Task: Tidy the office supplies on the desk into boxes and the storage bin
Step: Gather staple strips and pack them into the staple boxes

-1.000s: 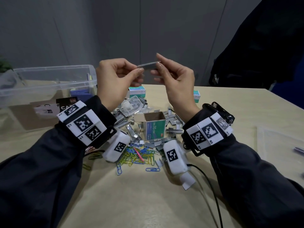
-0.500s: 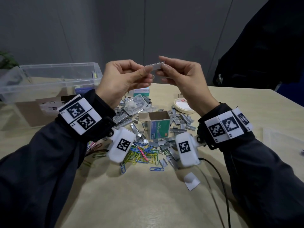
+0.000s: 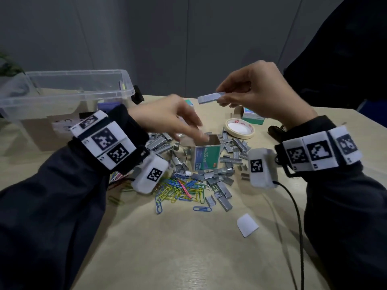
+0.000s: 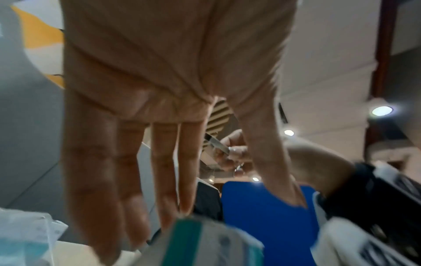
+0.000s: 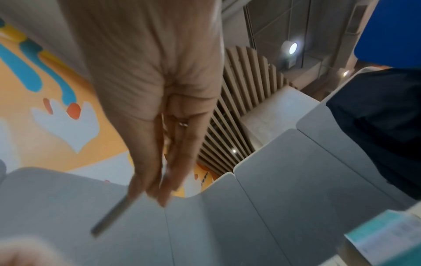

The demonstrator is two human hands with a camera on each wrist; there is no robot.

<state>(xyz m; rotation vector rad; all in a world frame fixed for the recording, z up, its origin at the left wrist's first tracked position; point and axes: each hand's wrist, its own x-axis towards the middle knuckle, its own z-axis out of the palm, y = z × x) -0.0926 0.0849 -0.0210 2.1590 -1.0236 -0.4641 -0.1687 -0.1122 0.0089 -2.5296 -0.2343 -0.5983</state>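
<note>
My right hand (image 3: 249, 95) is raised above the desk and pinches a grey strip of staples (image 3: 211, 97) between thumb and fingers; the same staple strip (image 5: 111, 216) sticks out past the fingertips in the right wrist view. My left hand (image 3: 180, 122) has its fingers straight and relaxed, reaching down over the open top of a small green staple box (image 3: 206, 155) that stands upright mid-desk. Straight left fingers (image 4: 164, 180) show just above the green box (image 4: 193, 241), holding nothing. Loose staple strips (image 3: 222, 176) lie all round the box, coloured paper clips (image 3: 180, 189) in front of it.
A clear plastic storage bin (image 3: 69, 93) stands at the back left with items inside. A roll of tape (image 3: 240, 128) and more small green boxes (image 3: 252, 117) lie behind the staple heap. A white paper scrap (image 3: 247, 225) and a black cable (image 3: 297, 216) lie near the front right.
Both hands held the staple strip together at chest height. Now the left hand has let go and dropped toward the green box, while the right keeps the strip aloft.
</note>
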